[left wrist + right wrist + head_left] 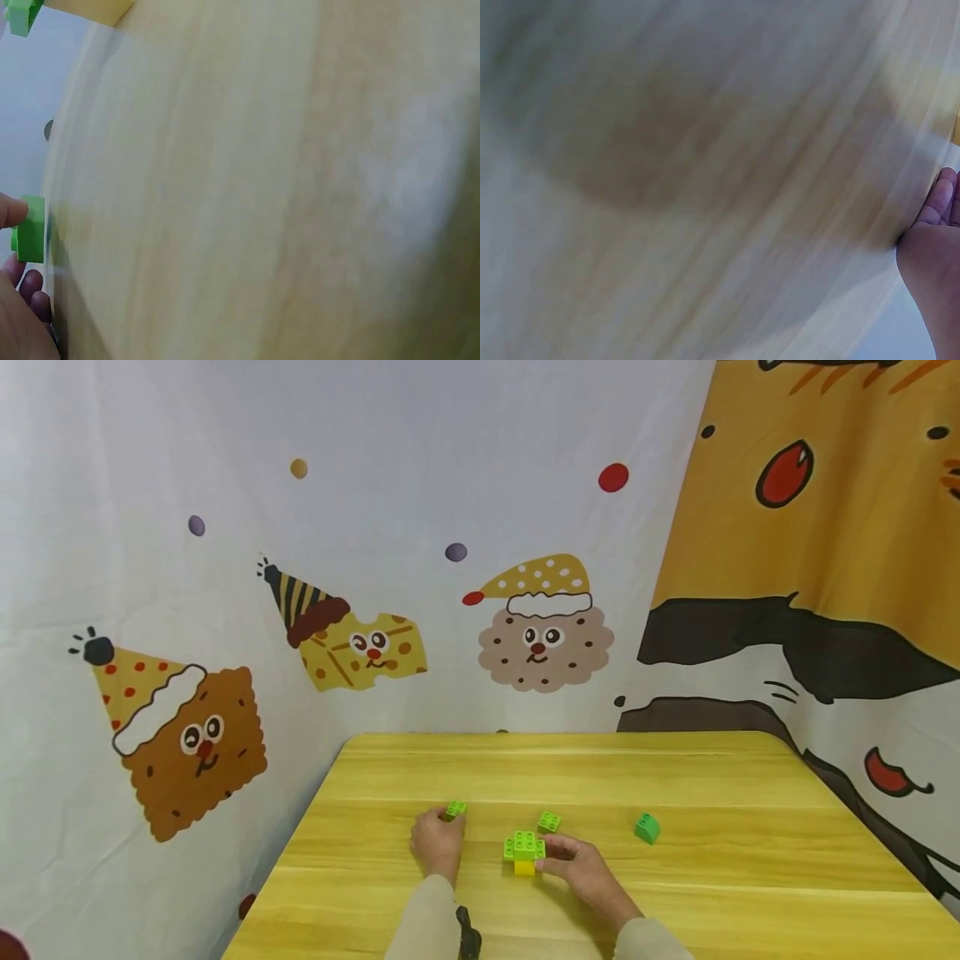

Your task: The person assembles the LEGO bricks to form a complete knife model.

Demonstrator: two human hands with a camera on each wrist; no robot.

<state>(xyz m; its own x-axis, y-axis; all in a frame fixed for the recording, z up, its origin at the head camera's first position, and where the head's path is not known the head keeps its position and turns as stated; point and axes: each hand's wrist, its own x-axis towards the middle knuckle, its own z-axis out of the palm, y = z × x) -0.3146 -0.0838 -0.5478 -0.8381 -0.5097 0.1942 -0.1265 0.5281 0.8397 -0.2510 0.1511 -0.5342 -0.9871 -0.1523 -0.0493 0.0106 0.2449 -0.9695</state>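
Note:
My left hand (438,842) pinches a light green toy brick (456,808) between thumb and fingers, left of centre on the table. The left wrist view shows that brick (31,229) at its left edge, the thumb on one side of it. To the right, my right hand (588,870) holds the right side of a small upright build (525,845): light green bricks on top, a yellow brick at the bottom. Part of this build (82,9) shows at the top of the left wrist view. Only the hand's edge (930,240) appears in the right wrist view; its fingertips are cut off.
Just behind the build lies a loose light green brick (549,821). Farther right is a darker green brick with a curved side (647,828). The wooden table (705,777) meets a printed cloth (420,518) at its back edge.

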